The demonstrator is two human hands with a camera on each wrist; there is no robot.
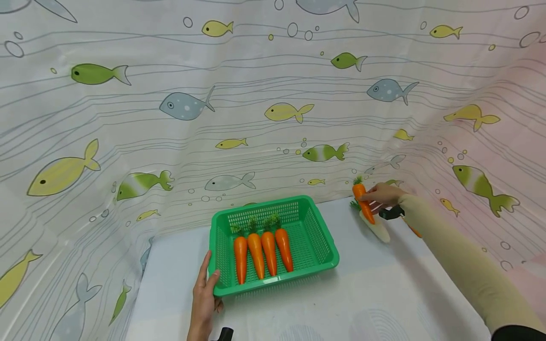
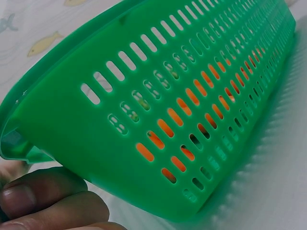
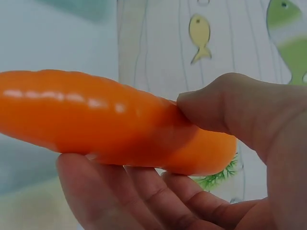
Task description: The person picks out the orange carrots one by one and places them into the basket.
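The left hand (image 1: 204, 296) is grasping the basket (image 1: 304, 239) at its front left corner, with the thumb over the rim. In the basket, four carrots (image 1: 257, 255) lie side by side, their leaves toward its back edge. Near the back right corner of the surface (image 1: 350, 293), the right hand (image 1: 386, 195) is holding another carrot (image 1: 364, 202) between thumb and fingers, above a white radish (image 1: 377, 230); whether these two touch, I cannot tell.

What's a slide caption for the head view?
Left hand grips a green perforated plastic basket holding four tapered orange carrots; right hand holds another carrot near a long white radish.
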